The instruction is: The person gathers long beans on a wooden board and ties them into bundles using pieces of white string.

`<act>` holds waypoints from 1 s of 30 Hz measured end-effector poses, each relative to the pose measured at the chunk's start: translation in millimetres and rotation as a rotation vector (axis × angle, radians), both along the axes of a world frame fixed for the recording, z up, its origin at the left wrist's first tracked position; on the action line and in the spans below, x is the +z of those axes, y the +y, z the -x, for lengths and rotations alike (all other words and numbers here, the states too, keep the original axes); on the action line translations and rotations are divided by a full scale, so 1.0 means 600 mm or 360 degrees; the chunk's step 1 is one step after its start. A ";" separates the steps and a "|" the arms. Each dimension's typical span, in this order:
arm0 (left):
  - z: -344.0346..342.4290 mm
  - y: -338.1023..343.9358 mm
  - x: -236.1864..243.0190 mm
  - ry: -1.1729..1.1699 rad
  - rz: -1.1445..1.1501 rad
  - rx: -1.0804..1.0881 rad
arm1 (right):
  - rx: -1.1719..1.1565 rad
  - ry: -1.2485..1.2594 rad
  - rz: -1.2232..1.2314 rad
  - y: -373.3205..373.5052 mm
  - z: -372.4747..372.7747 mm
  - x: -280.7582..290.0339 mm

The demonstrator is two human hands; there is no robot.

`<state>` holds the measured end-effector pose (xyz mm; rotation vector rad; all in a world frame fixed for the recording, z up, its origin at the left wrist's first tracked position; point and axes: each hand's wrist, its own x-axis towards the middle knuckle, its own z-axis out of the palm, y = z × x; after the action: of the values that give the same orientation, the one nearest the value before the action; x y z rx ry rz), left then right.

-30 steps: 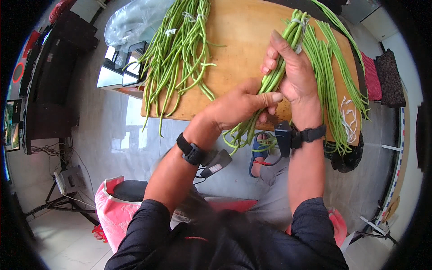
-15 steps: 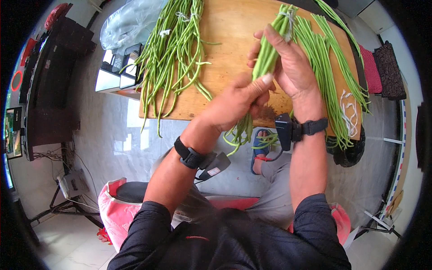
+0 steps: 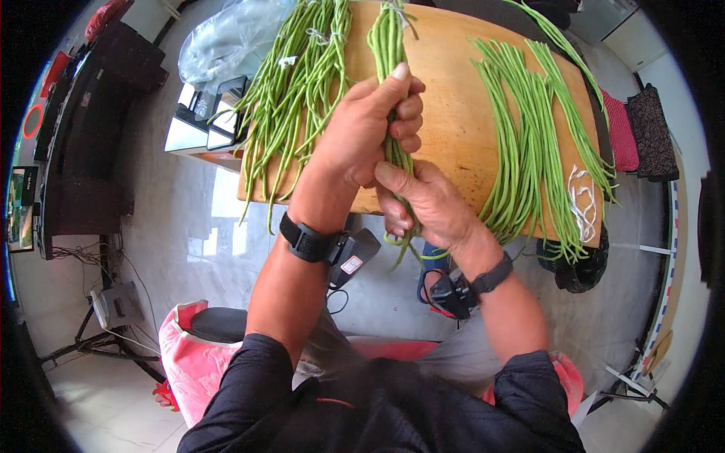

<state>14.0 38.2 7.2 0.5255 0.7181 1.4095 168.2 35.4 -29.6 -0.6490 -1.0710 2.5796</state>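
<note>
Bean bundle (image 3: 387,47) moved left, both hands (image 3: 359,127) gripping it, translucent bag (image 3: 225,47) at upper left

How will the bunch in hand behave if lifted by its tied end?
The bunch will probably flop: its beans are long and thin, and their lower ends curve below the right hand. The top should hold together, since a tie shows there. The lower ends may splay, with no tie visible.

The long, slender green beans (image 3: 387,44) look smooth; the honey-brown wooden tabletop (image 3: 449,83) looks faintly glossy; the crumpled translucent plastic bag (image 3: 225,44) shines; the black cloth shirt (image 3: 423,411) looks matt.
</note>
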 end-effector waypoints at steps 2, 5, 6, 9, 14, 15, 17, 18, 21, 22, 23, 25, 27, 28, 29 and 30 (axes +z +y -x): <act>-0.002 -0.004 0.002 0.0055 0.0024 -0.0088 | 0.0002 -0.0011 0.0007 -0.018 -0.001 -0.003; 0.009 -0.006 0.002 0.0027 -0.0046 -0.0107 | 0.0084 -0.0012 0.0072 -0.046 -0.009 -0.009; 0.012 -0.006 0.004 0.0000 -0.0089 -0.0103 | 0.0166 -0.0005 0.0129 -0.057 -0.013 -0.011; 0.013 -0.009 0.005 0.0046 -0.0095 -0.0060 | 0.0161 -0.0019 0.0365 -0.079 -0.013 -0.009; 0.020 -0.010 0.000 0.0075 -0.0097 -0.0052 | 0.0289 0.0063 0.0633 -0.111 -0.018 -0.034; 0.019 -0.010 -0.003 0.0092 -0.0087 -0.0063 | 0.0294 0.0077 0.0622 -0.113 -0.020 -0.040; 0.020 -0.011 -0.008 0.0108 -0.0074 -0.0075 | 0.0331 0.0089 0.0620 -0.122 -0.024 -0.057; 0.021 -0.011 -0.011 0.0105 -0.0067 -0.0080 | 0.0365 0.0099 0.0615 -0.127 -0.026 -0.062; 0.023 -0.014 -0.012 0.0122 -0.0054 -0.0077 | 0.0402 -0.0022 0.0639 -0.147 -0.034 -0.065; 0.024 -0.016 -0.011 0.0142 -0.0051 -0.0071 | 0.0405 -0.0022 0.0642 -0.154 -0.036 -0.073; 0.026 -0.015 -0.008 0.0143 -0.0048 -0.0068 | 0.0563 -0.0178 0.0550 -0.163 -0.038 -0.084; 0.033 -0.013 -0.003 0.0147 -0.0083 -0.0014 | 0.0757 -0.0450 0.0311 -0.189 -0.035 -0.092; 0.035 -0.011 -0.001 0.0123 -0.0095 -0.0020 | 0.0960 -0.0527 0.0044 -0.207 -0.037 -0.106; 0.035 -0.010 0.000 0.0104 -0.0106 -0.0026 | 0.1161 -0.0596 -0.0227 -0.216 -0.039 -0.119; 0.036 -0.010 -0.001 0.0108 -0.0105 -0.0023 | 0.1205 -0.0424 -0.0726 -0.223 -0.048 -0.142; 0.037 -0.012 0.000 0.0103 -0.0108 -0.0041 | 0.1158 -0.0300 -0.1372 -0.232 -0.061 -0.149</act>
<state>-8.0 31.1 7.1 0.6339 0.7149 1.4017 204.5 -103.7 -119.0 -0.2924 -2.6282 2.1521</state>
